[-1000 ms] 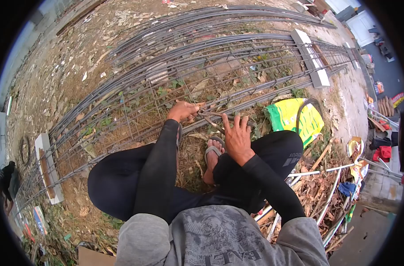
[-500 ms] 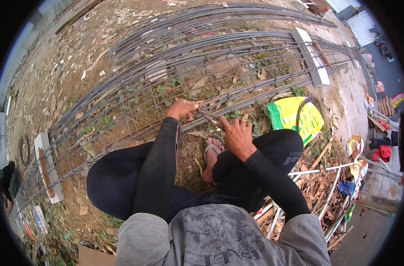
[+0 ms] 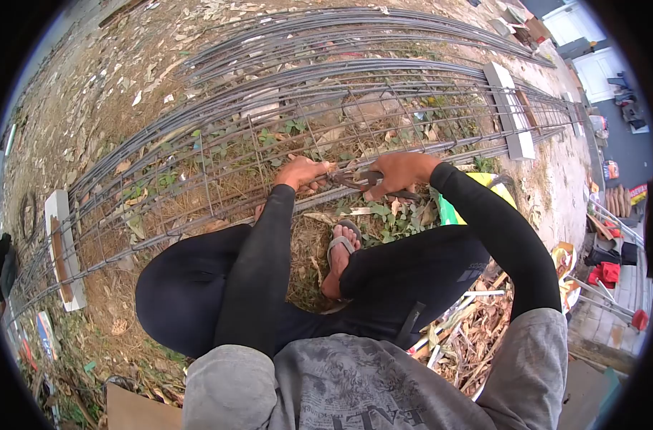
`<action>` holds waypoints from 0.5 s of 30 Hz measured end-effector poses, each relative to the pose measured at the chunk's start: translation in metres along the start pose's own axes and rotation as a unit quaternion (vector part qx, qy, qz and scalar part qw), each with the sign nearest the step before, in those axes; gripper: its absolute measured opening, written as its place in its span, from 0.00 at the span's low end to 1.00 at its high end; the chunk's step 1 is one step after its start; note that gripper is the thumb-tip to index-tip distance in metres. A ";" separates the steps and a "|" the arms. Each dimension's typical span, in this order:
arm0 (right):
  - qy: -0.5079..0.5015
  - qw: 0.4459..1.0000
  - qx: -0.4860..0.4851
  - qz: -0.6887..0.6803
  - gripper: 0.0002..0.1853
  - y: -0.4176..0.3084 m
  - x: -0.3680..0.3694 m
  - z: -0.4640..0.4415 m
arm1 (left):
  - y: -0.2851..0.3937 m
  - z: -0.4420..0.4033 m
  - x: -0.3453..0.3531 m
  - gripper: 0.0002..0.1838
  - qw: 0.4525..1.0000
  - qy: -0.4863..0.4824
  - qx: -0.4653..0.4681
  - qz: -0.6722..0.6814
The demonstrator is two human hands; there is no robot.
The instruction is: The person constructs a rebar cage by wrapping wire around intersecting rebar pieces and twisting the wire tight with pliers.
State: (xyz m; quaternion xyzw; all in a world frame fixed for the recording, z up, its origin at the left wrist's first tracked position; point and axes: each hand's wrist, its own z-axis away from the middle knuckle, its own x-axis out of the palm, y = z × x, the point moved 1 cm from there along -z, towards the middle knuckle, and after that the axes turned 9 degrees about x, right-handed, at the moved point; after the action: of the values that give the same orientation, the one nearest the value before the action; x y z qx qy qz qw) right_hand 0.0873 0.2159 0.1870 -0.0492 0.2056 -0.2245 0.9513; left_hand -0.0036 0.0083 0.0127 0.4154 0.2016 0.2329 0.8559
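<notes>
My right hand (image 3: 400, 172) grasps the pincers (image 3: 353, 180) at the near edge of the cage (image 3: 338, 193), which stretches over the ground (image 3: 118, 294). My left hand (image 3: 301, 173) bends just beside their tips; whether it pinches anything, I cannot tell.

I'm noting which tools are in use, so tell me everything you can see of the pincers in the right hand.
The pincers look like dark, worn metal, with a small head and two long handles. They lie roughly level across the view, above the steel rods, the head pointing toward the left hand. The right hand grips the handles and hides part of them. Whether the head touches the left fingers or bites on anything is too small to tell.
</notes>
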 end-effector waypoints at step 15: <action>-0.207 0.948 0.134 0.202 0.33 -0.090 -0.108 -0.060 | -0.009 -0.008 0.005 0.24 0.999 0.015 0.033 0.001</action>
State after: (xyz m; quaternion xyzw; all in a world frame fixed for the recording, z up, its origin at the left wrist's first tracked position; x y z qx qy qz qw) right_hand -0.0617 0.1839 0.1890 0.0761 -0.0224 -0.0379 0.9961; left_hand -0.0018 0.0112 0.0003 0.4398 0.2211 0.2331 0.8387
